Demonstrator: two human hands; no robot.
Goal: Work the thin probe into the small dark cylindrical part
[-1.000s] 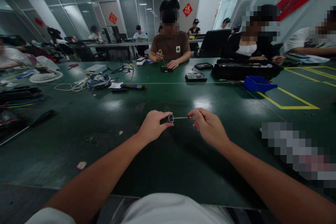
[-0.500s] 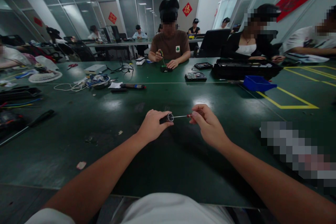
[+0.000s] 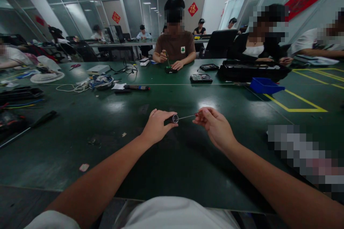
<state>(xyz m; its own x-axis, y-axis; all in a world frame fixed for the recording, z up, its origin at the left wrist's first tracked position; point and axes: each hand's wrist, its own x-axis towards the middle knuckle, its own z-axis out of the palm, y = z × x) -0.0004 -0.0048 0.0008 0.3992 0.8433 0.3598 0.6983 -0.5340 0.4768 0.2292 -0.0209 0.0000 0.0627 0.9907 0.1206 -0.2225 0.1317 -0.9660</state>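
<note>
My left hand (image 3: 158, 126) is closed around a dark cylinder (image 3: 175, 118), whose round open end with a pale rim faces right. In my right hand (image 3: 213, 123) is a screwdriver (image 3: 187, 116), pinched by its reddish handle between thumb and fingers. Its thin metal shaft points left and its tip reaches into the cylinder's open end. What the tip touches inside is too small to tell. Both hands are raised over the green table (image 3: 161, 171).
A long screwdriver (image 3: 29, 128) lies at the left. Farther back are a dark pen-like tool (image 3: 137, 87), a bundle of cables (image 3: 100, 82), a hard drive (image 3: 201, 78), a blue bin (image 3: 266, 85) and a long black casing (image 3: 252, 69). A co-worker (image 3: 174, 44) sits opposite.
My right hand has turned the screwdriver handle, and its fingers have shifted. The shaft now slopes up more toward the right. My left hand keeps its hold on the cylinder.
</note>
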